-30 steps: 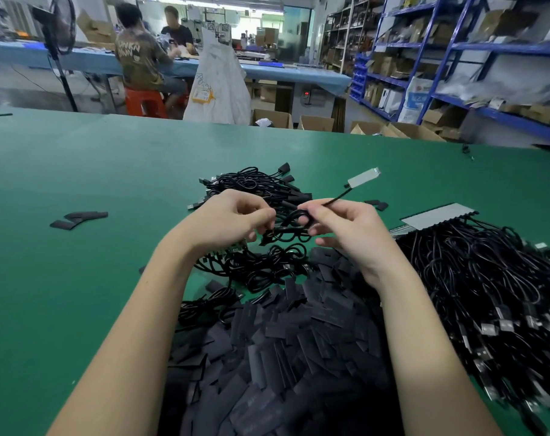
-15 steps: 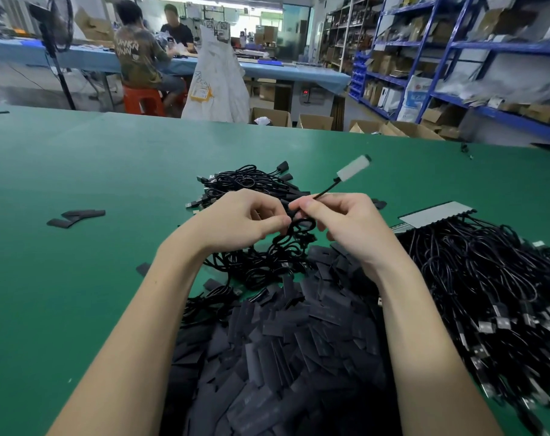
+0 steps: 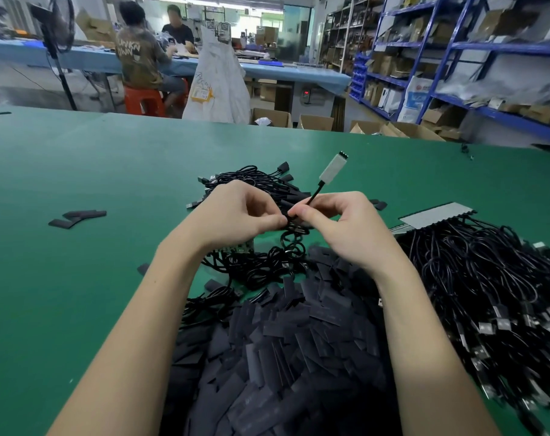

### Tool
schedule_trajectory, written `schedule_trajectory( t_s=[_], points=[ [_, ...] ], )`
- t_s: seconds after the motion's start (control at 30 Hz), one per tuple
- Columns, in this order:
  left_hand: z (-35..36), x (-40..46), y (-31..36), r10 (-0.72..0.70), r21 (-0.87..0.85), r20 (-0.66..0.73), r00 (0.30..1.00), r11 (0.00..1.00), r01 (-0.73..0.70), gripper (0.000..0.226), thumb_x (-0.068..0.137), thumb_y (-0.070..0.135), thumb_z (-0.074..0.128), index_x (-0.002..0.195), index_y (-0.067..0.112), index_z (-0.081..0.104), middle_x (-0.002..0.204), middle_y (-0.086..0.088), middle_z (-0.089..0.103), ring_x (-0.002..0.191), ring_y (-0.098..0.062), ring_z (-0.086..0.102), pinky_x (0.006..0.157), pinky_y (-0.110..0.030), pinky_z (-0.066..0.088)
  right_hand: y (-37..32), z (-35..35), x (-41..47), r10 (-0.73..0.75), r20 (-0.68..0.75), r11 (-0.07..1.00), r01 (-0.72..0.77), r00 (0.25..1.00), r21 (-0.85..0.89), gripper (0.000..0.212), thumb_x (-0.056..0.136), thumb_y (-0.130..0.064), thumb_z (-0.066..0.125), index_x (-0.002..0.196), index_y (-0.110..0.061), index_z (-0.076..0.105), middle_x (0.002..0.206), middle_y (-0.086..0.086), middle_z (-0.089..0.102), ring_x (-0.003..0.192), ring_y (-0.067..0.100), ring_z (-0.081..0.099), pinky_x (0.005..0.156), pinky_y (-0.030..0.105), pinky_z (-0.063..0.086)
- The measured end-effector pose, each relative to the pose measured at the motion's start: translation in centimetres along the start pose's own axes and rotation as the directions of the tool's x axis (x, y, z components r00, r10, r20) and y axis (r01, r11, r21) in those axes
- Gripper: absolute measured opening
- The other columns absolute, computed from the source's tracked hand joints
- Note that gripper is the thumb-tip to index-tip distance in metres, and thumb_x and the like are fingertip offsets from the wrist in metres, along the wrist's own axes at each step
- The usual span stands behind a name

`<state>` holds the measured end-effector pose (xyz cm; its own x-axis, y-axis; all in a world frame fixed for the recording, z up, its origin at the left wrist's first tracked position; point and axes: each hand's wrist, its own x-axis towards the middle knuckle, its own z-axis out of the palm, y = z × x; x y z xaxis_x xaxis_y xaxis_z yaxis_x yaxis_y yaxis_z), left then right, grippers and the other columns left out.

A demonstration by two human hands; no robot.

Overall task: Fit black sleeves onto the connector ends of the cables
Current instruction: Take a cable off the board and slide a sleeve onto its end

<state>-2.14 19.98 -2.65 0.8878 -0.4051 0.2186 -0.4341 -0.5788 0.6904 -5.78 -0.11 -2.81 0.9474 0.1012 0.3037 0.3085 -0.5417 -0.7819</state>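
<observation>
1. Cable (image 3: 313, 196), one, black, held up between both hands above the counter (image 3: 78, 171); its pale connector end (image 3: 333, 169) points up and away, likely kept clear so a sleeve can be slid along to it.
2. Left hand (image 3: 236, 215), fingers curled, thumb and forefinger pinching the cable at the point where the two hands meet. Whether a sleeve is already under those fingertips cannot be told.
3. Right hand (image 3: 339, 225), thumb and forefinger pinching the same cable just beside the left, apparently to steady it.
4. Sleeves (image 3: 283, 357), black, flat, a large loose heap directly below the forearms, nearest the worker; seemingly placed for the shortest reach.
5. Cables, unfinished (image 3: 487, 278), a thick bundle to the right with bare metal-coloured ends showing; beside it a pale ridged strip (image 3: 434, 214).
6. Cables, far pile (image 3: 261, 180), beyond the hands, several ends looking dark and covered; probably the done lot.
7. Stray sleeves (image 3: 75, 217), a few, well apart to the left.
8. Counter, green, matte, wide.
9. Room: workshop; blue shelving (image 3: 456, 58) stacked with boxes at right, a standing fan (image 3: 58, 29) at left, two people seated at a blue bench (image 3: 267, 70), a white sack (image 3: 217, 80), open cartons on the floor.
</observation>
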Motion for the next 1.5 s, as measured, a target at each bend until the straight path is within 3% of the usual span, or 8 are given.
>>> schedule_trajectory(
  t_s=[0.2, 0.4, 0.47, 0.6, 0.83, 1.03, 1.2, 1.5],
  points=[
    [-0.7, -0.2, -0.2, 0.083, -0.097, 0.111, 0.99, 0.993, -0.072, 0.009, 0.092, 0.028, 0.075, 0.083, 0.026, 0.078, 0.068, 0.011, 0.07, 0.063, -0.003, 0.058, 0.063, -0.018, 0.046, 0.6, 0.1, 0.1, 0.059, -0.096, 0.993, -0.048, 0.994, 0.111, 0.013, 0.089, -0.034, 0.077, 0.088, -0.023, 0.082, 0.084, -0.015, 0.078, 0.091, 0.007, 0.073, 0.094, 0.04, 0.056],
    [-0.5, -0.3, 0.2, 0.132, -0.158, 0.11, 0.985, 0.981, -0.114, 0.01, 0.094, 0.031, 0.071, 0.087, 0.028, 0.078, 0.079, -0.012, 0.071, 0.068, -0.021, 0.055, 0.067, -0.051, 0.051, 1.1, 0.1, 0.1, 0.079, 0.042, 0.983, -0.085, 0.996, 0.164, 0.009, 0.085, -0.033, 0.08, 0.087, -0.024, 0.083, 0.091, -0.018, 0.078, 0.091, -0.005, 0.07, 0.088, 0.022, 0.052],
    [-0.5, -0.4, 0.3, 0.135, -0.185, 0.099, 0.986, 0.976, -0.115, 0.009, 0.094, 0.03, 0.072, 0.087, 0.028, 0.078, 0.08, -0.012, 0.07, 0.068, -0.018, 0.054, 0.066, -0.047, 0.049, 1.4, 0.2, 0.1, 0.096, 0.023, 0.975, -0.099, 0.995, 0.197, 0.007, 0.085, -0.031, 0.08, 0.087, -0.024, 0.083, 0.088, -0.016, 0.078, 0.084, -0.007, 0.069, 0.079, 0.016, 0.05],
    [-1.2, -0.8, 0.8, 0.168, -0.306, 0.092, 0.981, 0.943, -0.133, 0.009, 0.093, 0.025, 0.071, 0.091, 0.017, 0.076, 0.082, -0.01, 0.069, 0.075, -0.014, 0.06, 0.076, -0.031, 0.048, 2.0, 0.9, 0.3, 0.191, -0.156, 0.973, -0.166, 0.969, 0.159, 0.009, 0.083, -0.034, 0.082, 0.085, -0.026, 0.083, 0.081, -0.012, 0.078, 0.09, 0.007, 0.073, 0.088, 0.033, 0.057],
    [-2.3, -1.3, 0.7, -0.146, 0.138, 0.358, 0.922, 0.985, 0.102, 0.036, 0.091, 0.059, 0.06, 0.08, 0.031, 0.079, 0.065, 0.012, 0.061, 0.061, -0.008, 0.053, 0.062, -0.02, 0.039, 0.9, -0.3, 0.4, 0.171, -0.289, 0.93, -0.058, 0.942, 0.363, 0.011, 0.09, -0.025, 0.076, 0.079, -0.024, 0.08, 0.076, -0.005, 0.078, 0.067, 0.003, 0.069, 0.06, 0.015, 0.05],
    [-0.9, -0.2, 1.2, -0.034, -0.054, -0.127, 0.991, 0.998, 0.028, 0.017, 0.092, 0.041, 0.071, 0.102, 0.027, 0.067, 0.094, 0.011, 0.071, 0.085, -0.007, 0.067, 0.077, -0.021, 0.051, -0.3, 0.6, 0.3, 0.228, -0.121, 0.828, -0.128, 0.966, 0.545, 0.007, 0.091, -0.015, 0.075, 0.084, -0.016, 0.077, 0.073, -0.001, 0.076, 0.064, 0.009, 0.069, 0.057, 0.017, 0.054],
    [0.7, -0.3, 2.4, 0.05, -0.12, -0.043, 0.998, 0.991, -0.055, 0.003, 0.095, 0.017, 0.069, 0.096, 0.019, 0.069, 0.069, 0.007, 0.068, 0.057, -0.007, 0.064, 0.055, -0.014, 0.046, 0.2, 1.2, 0.4, 0.336, -0.003, 0.692, -0.244, 0.942, 0.68, 0.005, 0.095, -0.017, 0.069, 0.093, -0.016, 0.073, 0.077, 0.0, 0.076, 0.068, 0.012, 0.071, 0.059, 0.019, 0.055],
    [-0.7, -1.5, 2.6, -0.179, -0.255, 0.402, 0.898, 0.92, 0.297, 0.019, 0.106, 0.013, 0.05, 0.105, -0.001, 0.063, 0.083, -0.011, 0.067, 0.065, -0.017, 0.064, 0.059, -0.026, 0.057, 1.1, 0.6, 0.3, 0.314, 0.081, 0.374, -0.201, 0.946, 0.905, 0.014, 0.091, -0.013, 0.07, 0.102, -0.004, 0.071, 0.086, 0.01, 0.077, 0.071, 0.011, 0.073, 0.063, 0.017, 0.058]
  ],
)
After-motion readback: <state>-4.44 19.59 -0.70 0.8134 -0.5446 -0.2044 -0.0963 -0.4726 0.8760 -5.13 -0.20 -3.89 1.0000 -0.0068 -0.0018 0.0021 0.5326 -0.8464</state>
